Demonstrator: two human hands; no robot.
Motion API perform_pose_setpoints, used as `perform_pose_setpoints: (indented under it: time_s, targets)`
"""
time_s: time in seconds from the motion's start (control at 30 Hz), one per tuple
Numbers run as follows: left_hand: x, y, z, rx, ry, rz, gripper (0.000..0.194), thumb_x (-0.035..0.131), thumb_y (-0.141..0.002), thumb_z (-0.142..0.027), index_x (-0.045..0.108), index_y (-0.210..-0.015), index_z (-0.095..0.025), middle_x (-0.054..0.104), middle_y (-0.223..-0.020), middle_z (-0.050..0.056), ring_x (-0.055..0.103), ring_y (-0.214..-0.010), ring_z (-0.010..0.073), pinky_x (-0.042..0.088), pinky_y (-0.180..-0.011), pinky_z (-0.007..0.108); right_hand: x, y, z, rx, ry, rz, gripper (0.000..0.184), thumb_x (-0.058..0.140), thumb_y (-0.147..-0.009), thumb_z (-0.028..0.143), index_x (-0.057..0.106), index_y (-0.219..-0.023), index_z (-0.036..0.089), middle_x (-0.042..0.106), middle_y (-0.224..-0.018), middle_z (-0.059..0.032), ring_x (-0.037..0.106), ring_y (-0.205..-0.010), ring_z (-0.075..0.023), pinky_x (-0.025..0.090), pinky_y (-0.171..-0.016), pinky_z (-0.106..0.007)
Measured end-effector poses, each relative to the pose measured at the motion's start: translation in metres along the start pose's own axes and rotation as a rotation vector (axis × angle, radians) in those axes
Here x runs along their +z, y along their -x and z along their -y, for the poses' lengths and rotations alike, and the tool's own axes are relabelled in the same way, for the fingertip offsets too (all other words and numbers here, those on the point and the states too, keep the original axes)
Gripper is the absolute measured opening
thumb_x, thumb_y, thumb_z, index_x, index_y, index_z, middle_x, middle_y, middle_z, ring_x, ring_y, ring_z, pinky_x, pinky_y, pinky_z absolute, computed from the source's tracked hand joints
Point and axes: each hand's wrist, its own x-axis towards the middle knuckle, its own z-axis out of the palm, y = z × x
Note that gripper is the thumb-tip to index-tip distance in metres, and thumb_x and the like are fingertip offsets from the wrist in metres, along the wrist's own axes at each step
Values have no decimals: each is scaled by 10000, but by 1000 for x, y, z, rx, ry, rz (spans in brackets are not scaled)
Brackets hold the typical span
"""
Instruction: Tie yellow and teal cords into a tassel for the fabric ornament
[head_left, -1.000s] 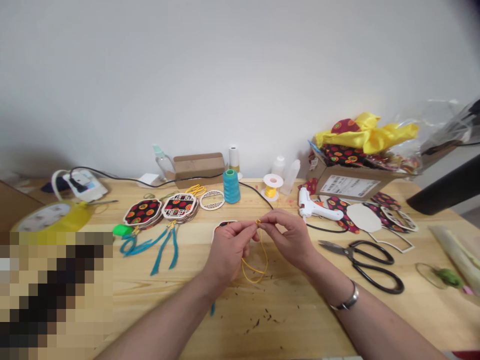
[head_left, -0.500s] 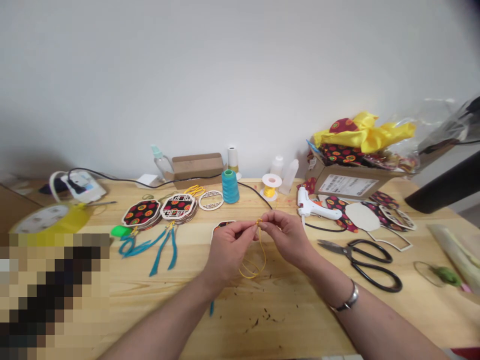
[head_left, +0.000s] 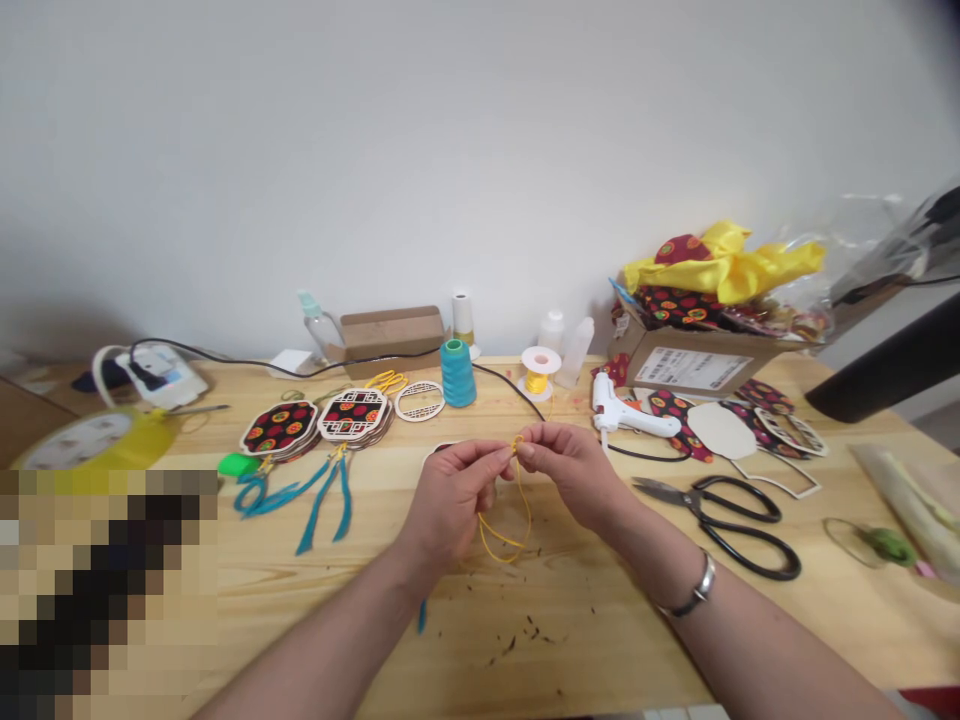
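Observation:
My left hand (head_left: 452, 495) and my right hand (head_left: 571, 472) meet above the middle of the wooden table (head_left: 570, 640). Both pinch a thin yellow cord (head_left: 507, 528) at its top, fingertips nearly touching. The cord hangs below them in a loop down to the tabletop. A round fabric-covered piece (head_left: 439, 450) lies just behind my left hand, mostly hidden by it. A metal bracelet is on my right wrist.
Black scissors (head_left: 731, 517) and a white glue gun (head_left: 626, 412) lie to the right. Patterned ornaments with teal tassels (head_left: 319, 440) lie to the left. A teal thread cone (head_left: 457, 373), a yellow cord spool (head_left: 540, 372) and a box of fabric (head_left: 701, 345) stand behind.
My hands stay together pinching the cord. The hanging loop has shifted slightly; the view has drifted a little.

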Motion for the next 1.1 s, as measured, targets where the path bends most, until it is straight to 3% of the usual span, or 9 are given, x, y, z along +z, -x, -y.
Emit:
perform_pose_setpoints:
  time_s: [0.33,0.53,1.1]
  targets:
    - [-1,-2,0,22,-33,-9,139,691,-656,-270,681,-668,-132,577,-536,-22,334,-377,15,221,-386,177,-1,0,2,29,7,5,206,686,-658,325,606,-687,137,571,-595,12,456,-578,-97,344,-594,-251]
    - [-1,-3,-1,5,17,-37,151,698,-642,-266,676,-660,-118,563,-524,-20,325,-373,11,206,-384,177,-5,-3,0,-7,3,40,184,640,-723,314,638,-724,130,551,-616,19,431,-570,-75,323,-579,-233]
    - [-1,-3,0,6,13,-39,181,701,-633,-291,675,-673,-116,564,-534,-16,312,-374,17,201,-388,189,-4,-5,-2,21,29,-51,184,706,-627,301,611,-670,150,553,-589,30,432,-550,-77,337,-549,-229]
